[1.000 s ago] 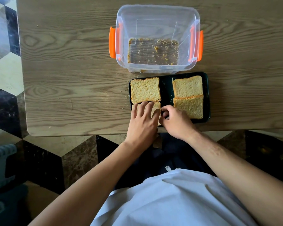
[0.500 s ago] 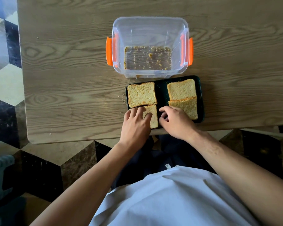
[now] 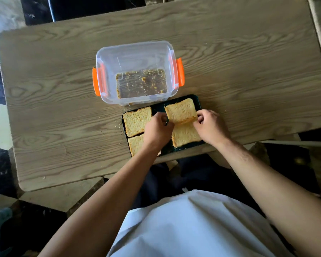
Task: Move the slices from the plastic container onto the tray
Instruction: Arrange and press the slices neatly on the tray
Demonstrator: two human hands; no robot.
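The clear plastic container (image 3: pixel 135 52) with orange clips holds only crumbs. Touching its near side is a dark green tray (image 3: pixel 198 101) carrying several bread slices. My left hand (image 3: pixel 157 128) and my right hand (image 3: pixel 210 125) pinch the two near corners of the far-right slice (image 3: pixel 181 110), which overlaps the near-right slice (image 3: pixel 185 136). The far-left slice (image 3: pixel 136 121) lies flat on the tray. My left wrist covers part of the near-left slice (image 3: pixel 136 145).
The wooden table (image 3: pixel 63 108) has scattered crumbs left of the tray. Its near edge runs just under the tray. A tiled black-and-cream floor shows on the left and below. A dark chair base stands beyond the table's far edge.
Both hands left the near-left slice and moved up and right to grip the far-right slice. The camera view pulled back and shifted.
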